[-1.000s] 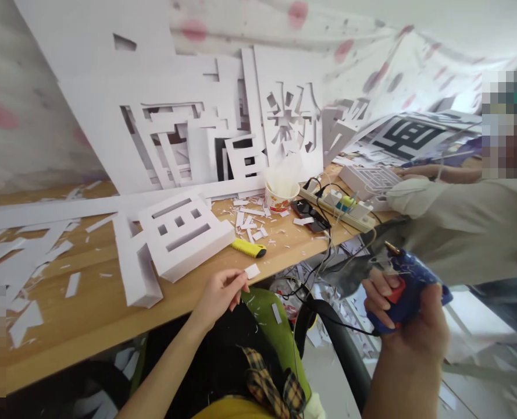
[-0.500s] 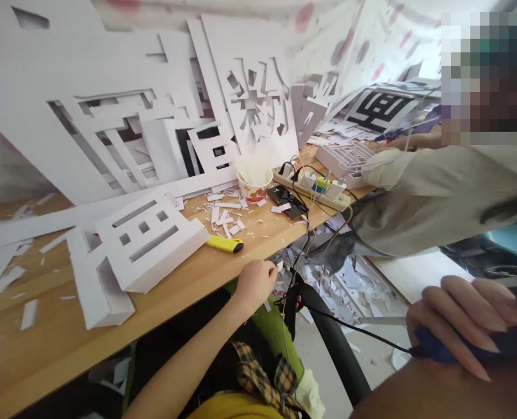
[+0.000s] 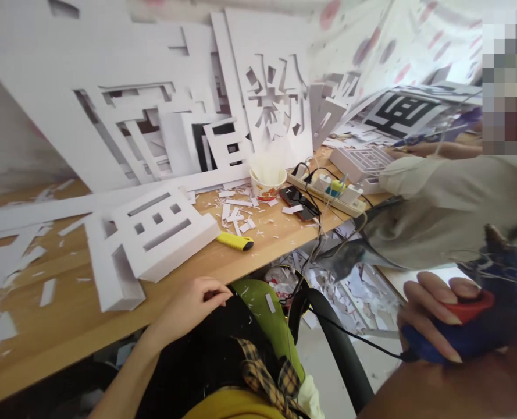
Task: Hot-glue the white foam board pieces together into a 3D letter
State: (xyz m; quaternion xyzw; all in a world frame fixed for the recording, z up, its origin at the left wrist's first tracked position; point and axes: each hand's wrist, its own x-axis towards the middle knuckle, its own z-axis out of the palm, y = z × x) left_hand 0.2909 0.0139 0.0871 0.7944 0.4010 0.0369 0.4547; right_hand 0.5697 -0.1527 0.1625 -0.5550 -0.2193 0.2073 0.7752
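Observation:
My right hand (image 3: 437, 317) is wrapped around a blue glue gun (image 3: 502, 308) with a red trigger, and strings of glue cling around its nozzle. A black cord runs from its base. Over my lap, by the table's front edge, is my left hand (image 3: 199, 299), its thumb and fingers drawn together with nothing visible between them. Nearest to it on the table lies a thick white foam-board character (image 3: 166, 235) with square and slot-shaped openings. A yellow utility knife (image 3: 235, 241) rests against its right side.
Large white cut-out boards (image 3: 280, 87) lean at the back. A paper cup (image 3: 267, 185) of translucent sticks, a phone (image 3: 299, 202) and a power strip (image 3: 325, 195) stand on the table (image 3: 275, 233). At right, a co-worker's sleeve (image 3: 441, 198) reaches across. Scraps (image 3: 358, 291) litter the floor.
My left hand has moved left, back toward the table edge, and the small white scrap at its fingertips is gone. The glue gun has turned, showing its red trigger and nozzle.

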